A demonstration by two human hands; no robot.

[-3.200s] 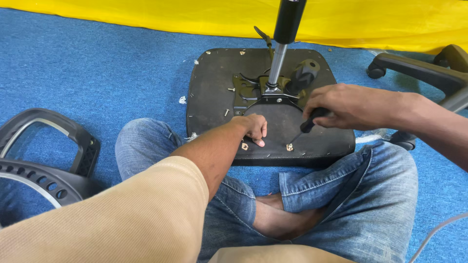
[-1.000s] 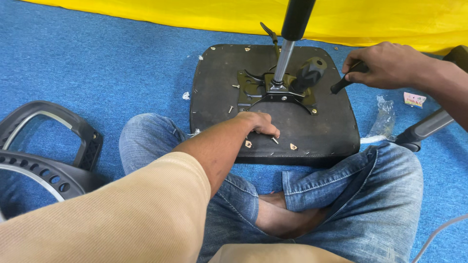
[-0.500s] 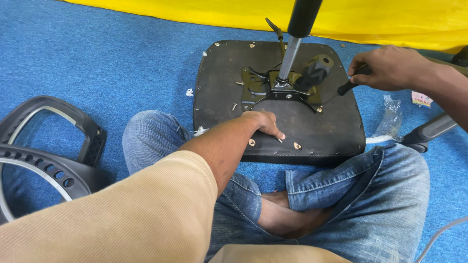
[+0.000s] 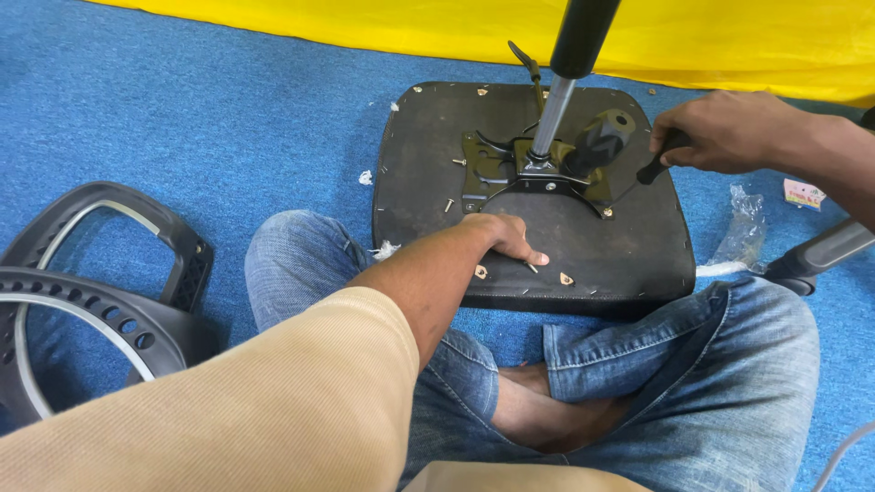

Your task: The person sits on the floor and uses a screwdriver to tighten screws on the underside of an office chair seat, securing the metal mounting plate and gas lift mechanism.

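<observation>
Your right hand (image 4: 729, 132) grips a screwdriver (image 4: 654, 167), its tip at the metal plate (image 4: 510, 173) on the upturned seat (image 4: 629, 237). Your left hand (image 4: 501, 237) rests on the seat's near edge, fingers loosely curled, a loose screw (image 4: 531, 267) at its fingertips.

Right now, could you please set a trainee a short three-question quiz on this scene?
1. True or false: the right hand grips a black-handled screwdriver whose tip points toward a screw at the right corner of the metal plate.
2. What does the left hand rest on?
A. the blue carpet
B. the underside of the seat pan
C. the grey armrest frame
3. Fill in: a loose screw lies on the pan next to the left hand's ____.

Key
1. True.
2. B: it rests on the dark underside, near the front edge.
3. Fingertips.
</observation>
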